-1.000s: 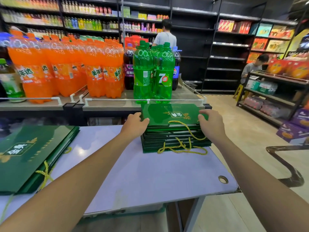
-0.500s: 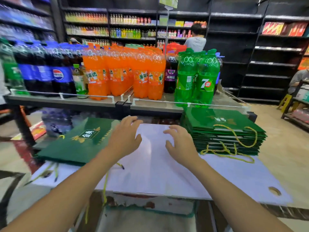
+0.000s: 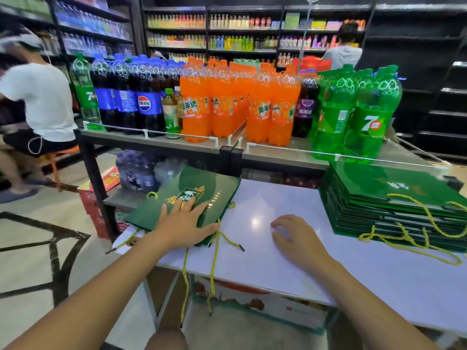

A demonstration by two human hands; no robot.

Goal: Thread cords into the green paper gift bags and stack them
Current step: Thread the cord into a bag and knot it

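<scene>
White table (image 3: 252,256), soda bottles (image 3: 222,109) behind; left hand (image 3: 182,223) flat on bags (image 3: 154,210), right hand (image 3: 295,236) relaxed.

The left arm (image 3: 96,294) and right arm (image 3: 366,304) reached forward, both bare. The left hand (image 3: 185,224) lay palm down, fingers straight and slightly spread, thumb out to the right. The right hand (image 3: 295,236) was palm down, fingers loosely curled, apparently gripping nothing.
</scene>
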